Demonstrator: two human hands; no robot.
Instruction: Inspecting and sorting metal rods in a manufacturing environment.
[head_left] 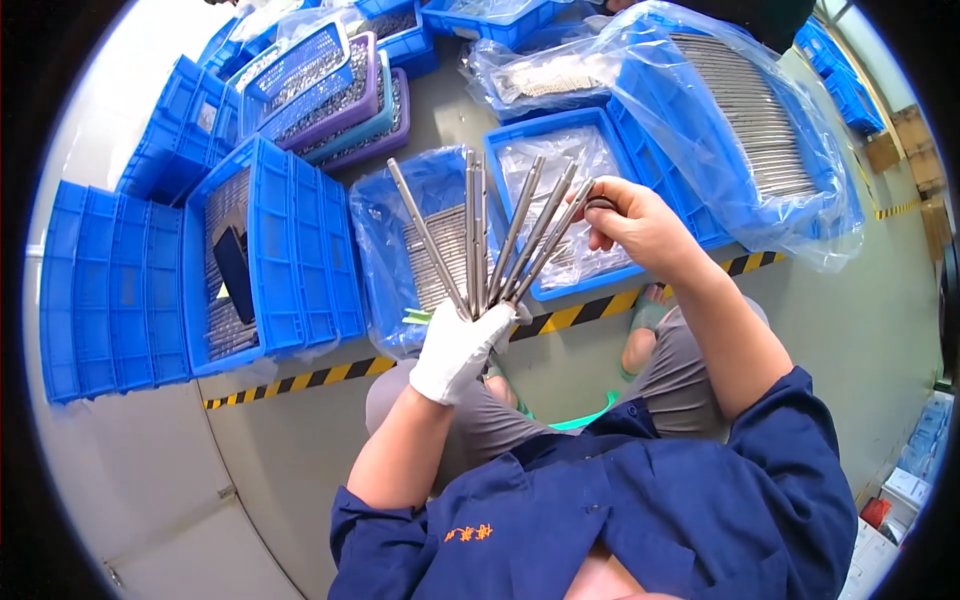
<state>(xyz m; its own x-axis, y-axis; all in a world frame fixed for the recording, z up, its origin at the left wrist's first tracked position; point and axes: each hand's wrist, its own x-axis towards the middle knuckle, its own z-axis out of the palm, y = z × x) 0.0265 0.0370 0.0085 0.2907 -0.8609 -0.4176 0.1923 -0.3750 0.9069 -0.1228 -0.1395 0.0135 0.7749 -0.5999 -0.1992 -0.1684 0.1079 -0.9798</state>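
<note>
My left hand (460, 345), in a white glove, is closed round the lower ends of several slim metal rods (540, 235), which fan upward and outward. At the upper end of the rightmost rod is my bare right hand (640, 225). Its fingers are pinched together round a small dark round piece (600, 203), close beside the rod's tip; whether the two touch I cannot tell. Beyond the rods stands a blue crate (380, 230) lined with clear plastic, with more metal rods lying in it. To its right a second blue crate (625, 275) holds crumpled clear plastic.
Blue crates (120, 290) are stacked at the left; an open one (275, 250) holds rods and a dark flat object (235, 275). Purple and blue baskets (365, 130) of small metal parts stand behind. At right, a plastic-lined crate (815, 190) holds rows of rods. Striped tape (290, 385) crosses the floor.
</note>
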